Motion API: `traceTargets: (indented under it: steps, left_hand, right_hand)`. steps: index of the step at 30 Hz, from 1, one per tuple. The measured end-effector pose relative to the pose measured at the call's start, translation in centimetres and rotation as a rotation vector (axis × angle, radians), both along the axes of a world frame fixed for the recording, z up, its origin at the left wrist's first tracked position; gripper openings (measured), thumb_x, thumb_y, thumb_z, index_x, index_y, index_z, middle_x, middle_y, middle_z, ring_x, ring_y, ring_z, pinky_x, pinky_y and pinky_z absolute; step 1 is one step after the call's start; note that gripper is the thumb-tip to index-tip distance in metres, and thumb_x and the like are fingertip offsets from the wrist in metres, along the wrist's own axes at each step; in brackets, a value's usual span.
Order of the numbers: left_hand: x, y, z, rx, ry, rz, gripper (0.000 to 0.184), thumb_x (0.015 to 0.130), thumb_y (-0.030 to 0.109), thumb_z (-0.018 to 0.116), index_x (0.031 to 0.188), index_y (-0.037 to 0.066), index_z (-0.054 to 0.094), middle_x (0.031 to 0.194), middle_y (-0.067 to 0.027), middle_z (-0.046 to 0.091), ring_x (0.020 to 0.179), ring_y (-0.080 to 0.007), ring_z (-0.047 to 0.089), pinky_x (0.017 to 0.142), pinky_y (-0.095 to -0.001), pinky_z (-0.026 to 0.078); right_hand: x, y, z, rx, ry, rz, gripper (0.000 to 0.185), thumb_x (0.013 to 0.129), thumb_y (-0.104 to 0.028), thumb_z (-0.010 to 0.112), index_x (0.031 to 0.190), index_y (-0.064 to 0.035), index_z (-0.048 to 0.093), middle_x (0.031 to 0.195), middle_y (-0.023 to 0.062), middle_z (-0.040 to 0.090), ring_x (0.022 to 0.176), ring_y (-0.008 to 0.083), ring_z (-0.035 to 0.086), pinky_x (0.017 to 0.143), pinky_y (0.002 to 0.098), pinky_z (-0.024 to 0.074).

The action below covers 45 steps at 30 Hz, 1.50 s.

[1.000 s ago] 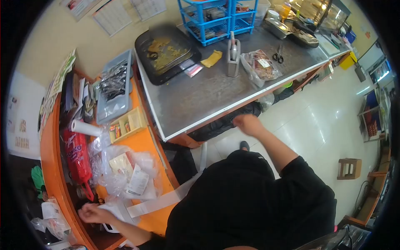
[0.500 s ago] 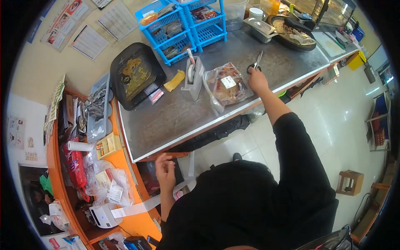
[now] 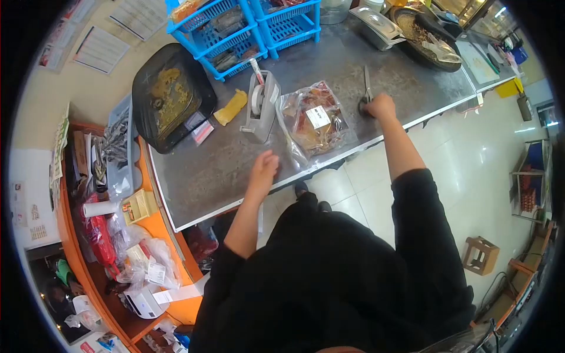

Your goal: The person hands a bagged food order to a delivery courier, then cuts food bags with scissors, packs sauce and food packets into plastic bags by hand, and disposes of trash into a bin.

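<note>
The right hand [image 3: 382, 106] grips the scissors [image 3: 368, 88] by the counter's [image 3: 197, 191] front edge; the left hand [image 3: 263, 173] is half-open, empty. The labelled bag [image 3: 307, 138] appears uncut.

Our right hand [image 3: 381, 107] grips the scissors [image 3: 367, 88] near the bench's [image 3: 206, 194] front edge, beside the bagged food [image 3: 318, 120].

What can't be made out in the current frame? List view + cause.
All head view:
- Scissors: how the fingers sit in the loops, hidden by the right hand.
- Bag: exact contents, obscured by creased, shiny plastic.
- Label: print too small.
- Wall sheet: text too small.
- Blue racks: tops cut off by the upper edge.
</note>
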<state>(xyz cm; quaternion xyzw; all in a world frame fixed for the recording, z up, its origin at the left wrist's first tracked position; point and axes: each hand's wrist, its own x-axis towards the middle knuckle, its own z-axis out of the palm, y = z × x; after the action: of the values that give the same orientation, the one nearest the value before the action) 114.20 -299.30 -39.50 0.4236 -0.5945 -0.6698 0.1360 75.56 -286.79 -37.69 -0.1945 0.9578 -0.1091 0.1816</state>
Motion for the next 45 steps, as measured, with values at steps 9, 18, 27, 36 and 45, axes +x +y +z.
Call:
traceTargets:
  steps: [9,18,27,36,45]
  left_hand:
    - [-8.5,-4.6,-2.4,0.047,-0.108,-0.174,0.035,0.08,0.008,0.058,0.113,-0.001,0.053,0.094,-0.0079,0.063,0.081,-0.0164,0.06,0.074,-0.0288,0.048]
    - [-13.9,-5.4,3.1,0.537,0.409,0.013,0.035,0.08,0.004,0.05,0.114,0.002,0.055,0.102,-0.0083,0.062,0.087,-0.018,0.061,0.078,-0.0323,0.049]
    - [-20.8,-3.3,12.0,-0.208,-0.01,-0.416,0.037,0.083,0.024,0.07,0.109,0.002,0.056,0.095,-0.0036,0.063,0.082,-0.0084,0.057,0.072,-0.0249,0.046]
    - [-18.2,-3.3,12.3,-0.448,-0.333,-0.006,0.048,0.077,0.026,0.073,0.109,-0.007,0.057,0.096,-0.0122,0.065,0.087,-0.0154,0.061,0.075,-0.0308,0.048]
    - [-18.3,0.5,14.8,0.195,-0.09,0.08,0.021,0.086,0.023,0.063,0.095,0.005,0.063,0.085,-0.0053,0.066,0.068,-0.0111,0.062,0.057,-0.0221,0.049]
  right_hand:
    - [2.8,7.1,1.5,-0.749,-0.944,-0.182,0.017,0.078,-0.015,0.069,0.088,-0.0031,0.064,0.084,0.0046,0.066,0.078,0.0122,0.063,0.07,0.0234,0.0493]
    - [4.4,8.4,5.2,-0.974,-0.893,0.083,0.03,0.07,0.0,0.077,0.094,-0.0058,0.059,0.082,-0.0017,0.06,0.074,0.0066,0.057,0.069,0.0206,0.0445]
    - [-4.7,5.3,5.8,-0.908,-0.869,0.411,0.054,0.062,-0.005,0.083,0.105,-0.0045,0.051,0.101,0.0049,0.061,0.083,0.0111,0.055,0.076,0.0247,0.0458]
    - [-5.5,1.1,7.4,-0.96,-1.053,0.498,0.056,0.064,-0.009,0.084,0.105,-0.0057,0.048,0.11,0.0056,0.06,0.084,0.0113,0.051,0.078,0.0263,0.0456]
    - [-2.5,2.9,5.7,-0.879,-1.127,0.559,0.071,0.058,-0.012,0.089,0.113,-0.0035,0.046,0.111,0.0074,0.057,0.095,0.0159,0.054,0.086,0.0305,0.0445]
